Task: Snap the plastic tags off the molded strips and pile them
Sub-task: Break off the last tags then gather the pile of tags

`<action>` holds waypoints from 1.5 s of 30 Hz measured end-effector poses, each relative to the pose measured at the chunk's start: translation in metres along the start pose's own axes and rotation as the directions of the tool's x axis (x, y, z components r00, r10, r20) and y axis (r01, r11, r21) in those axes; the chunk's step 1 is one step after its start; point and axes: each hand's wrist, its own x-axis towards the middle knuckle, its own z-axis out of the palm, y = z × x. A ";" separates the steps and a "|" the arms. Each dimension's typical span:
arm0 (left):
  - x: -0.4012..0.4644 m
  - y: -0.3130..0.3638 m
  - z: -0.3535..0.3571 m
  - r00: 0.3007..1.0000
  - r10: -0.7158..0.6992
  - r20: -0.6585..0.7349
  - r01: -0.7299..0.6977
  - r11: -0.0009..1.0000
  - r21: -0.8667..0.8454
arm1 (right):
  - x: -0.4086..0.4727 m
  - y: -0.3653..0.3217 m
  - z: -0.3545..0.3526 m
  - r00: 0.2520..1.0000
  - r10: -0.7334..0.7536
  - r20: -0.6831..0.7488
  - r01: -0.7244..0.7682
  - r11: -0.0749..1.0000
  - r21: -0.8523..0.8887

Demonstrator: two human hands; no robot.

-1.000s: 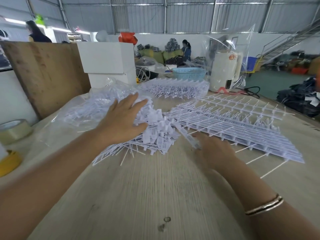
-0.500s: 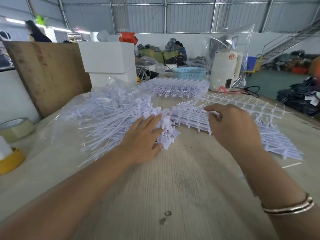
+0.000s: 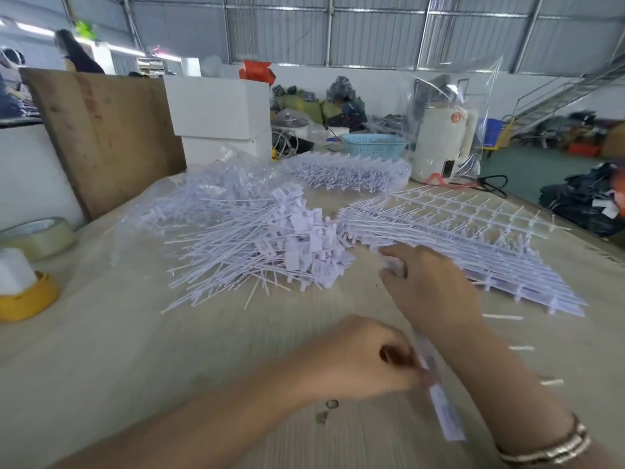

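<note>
A factory or warehouse workfloor, set up for hand assembly.

Corrugated grey metal walls (image 3: 372, 32) on steel framing rise above a green-painted floor (image 3: 527, 170), with a metal staircase (image 3: 568, 93) at the right. The wide pale wooden counter (image 3: 169, 350) carries a heap of loose white plastic tags (image 3: 257, 245) and stacked white molded strips (image 3: 473, 238). Rolls of packing tape (image 3: 40, 231), white boxes (image 3: 220, 110), a blue plastic basket (image 3: 373, 145) and bagged goods (image 3: 301, 99) lie around, and other workers sit at the back.

We are pulling a strip (image 3: 443, 411) toward us in our left hand (image 3: 365, 363); our right hand (image 3: 426, 282) is pinching tags (image 3: 392, 265).
</note>
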 end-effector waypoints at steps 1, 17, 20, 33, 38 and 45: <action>-0.001 0.001 0.002 1.000 -0.003 0.001 0.003 0.999 -0.053 | 0.000 -0.001 0.002 1.000 0.006 0.014 -0.006 1.000 -0.014; -0.035 -0.011 -0.003 0.995 -0.098 -0.002 0.095 0.968 -0.231 | 0.002 -0.019 0.005 0.996 -0.057 -0.071 0.045 0.985 -0.164; -0.028 -0.013 -0.001 0.991 -0.123 -0.052 0.106 0.964 -0.246 | 0.005 -0.023 0.014 0.998 -0.048 -0.031 0.041 0.982 -0.182; -0.022 -0.070 -0.063 0.962 -0.153 -0.226 0.036 0.893 -0.448 | 0.003 -0.041 -0.038 0.979 -0.156 -0.134 0.118 0.960 -0.255; -0.018 -0.081 -0.084 0.963 -0.134 -0.236 -0.030 0.812 -0.583 | -0.012 -0.055 -0.053 0.904 -0.412 -0.112 0.289 0.784 -0.549; -0.003 -0.090 -0.087 0.905 -0.123 -0.407 -0.235 0.653 -0.720 | 0.010 -0.060 -0.047 0.773 -0.606 -0.189 0.457 0.738 -0.496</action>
